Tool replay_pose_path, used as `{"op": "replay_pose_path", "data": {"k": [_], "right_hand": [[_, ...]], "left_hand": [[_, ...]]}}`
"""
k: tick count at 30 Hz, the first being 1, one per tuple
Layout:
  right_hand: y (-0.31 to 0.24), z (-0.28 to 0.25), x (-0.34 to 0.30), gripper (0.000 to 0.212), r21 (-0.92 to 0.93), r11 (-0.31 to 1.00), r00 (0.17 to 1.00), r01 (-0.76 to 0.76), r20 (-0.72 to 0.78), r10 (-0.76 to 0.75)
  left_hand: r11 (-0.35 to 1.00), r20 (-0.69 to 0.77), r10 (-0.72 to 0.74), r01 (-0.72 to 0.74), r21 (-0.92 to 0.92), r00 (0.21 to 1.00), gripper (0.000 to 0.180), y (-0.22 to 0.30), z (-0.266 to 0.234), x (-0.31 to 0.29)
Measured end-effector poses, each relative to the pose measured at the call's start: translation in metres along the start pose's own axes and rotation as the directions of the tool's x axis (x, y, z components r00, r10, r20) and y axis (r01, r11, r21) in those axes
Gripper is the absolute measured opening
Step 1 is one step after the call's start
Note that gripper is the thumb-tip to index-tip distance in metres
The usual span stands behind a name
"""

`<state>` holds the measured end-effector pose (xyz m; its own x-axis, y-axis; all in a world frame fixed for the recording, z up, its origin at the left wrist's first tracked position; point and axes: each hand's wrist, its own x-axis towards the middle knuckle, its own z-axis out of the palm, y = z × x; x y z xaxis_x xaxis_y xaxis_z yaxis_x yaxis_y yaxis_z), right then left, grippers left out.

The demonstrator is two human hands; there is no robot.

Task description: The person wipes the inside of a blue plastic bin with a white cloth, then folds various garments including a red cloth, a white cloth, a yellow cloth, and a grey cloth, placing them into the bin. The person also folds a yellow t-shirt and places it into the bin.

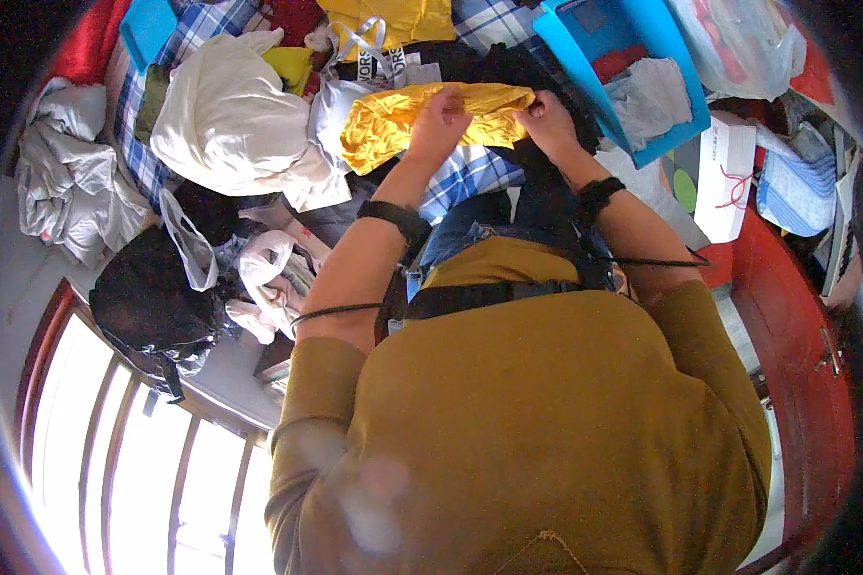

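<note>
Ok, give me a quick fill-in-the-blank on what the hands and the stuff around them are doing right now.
1. Both the left hand and the right hand grip a ____ garment.
2. The tilted plastic bin beyond the right hand is ____ in colour.
3. Each wrist wears a ____ band.

Missing words: yellow; blue; black

Crumpled yellow garment, held up
</note>
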<state>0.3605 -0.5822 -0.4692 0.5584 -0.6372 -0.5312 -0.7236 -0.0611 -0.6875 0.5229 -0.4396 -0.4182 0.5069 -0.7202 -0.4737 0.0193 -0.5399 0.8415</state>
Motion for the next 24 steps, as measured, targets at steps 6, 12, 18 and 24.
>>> {"op": "replay_pose_path", "data": {"k": [6, 12, 18, 24], "right_hand": [[-0.029, -0.008, -0.008, 0.034, 0.005, 0.994, 0.992, 0.113, 0.061, -0.113], [-0.071, -0.009, -0.025, 0.034, 0.095, 0.975, 0.965, 0.203, 0.148, -0.215], [-0.082, 0.019, -0.027, 0.039, 0.448, 0.893, 0.898, 0.037, 0.377, -0.226], [-0.095, 0.016, -0.025, 0.044, 0.509, 0.859, 0.854, 0.054, 0.422, -0.304]], "left_hand": [[0.905, 0.122, -0.264, 0.289, -0.312, 0.957, 0.044, -0.001, -0.015, 0.003], [0.794, 0.193, -0.238, 0.305, -0.526, 0.952, 0.048, 0.016, -0.009, -0.016], [0.637, 0.21, -0.253, 0.326, -0.698, 0.944, 0.04, 0.01, -0.004, -0.018], [0.934, -0.17, -0.247, 0.187, -0.305, 0.954, 0.035, 0.007, -0.016, -0.016]]}}
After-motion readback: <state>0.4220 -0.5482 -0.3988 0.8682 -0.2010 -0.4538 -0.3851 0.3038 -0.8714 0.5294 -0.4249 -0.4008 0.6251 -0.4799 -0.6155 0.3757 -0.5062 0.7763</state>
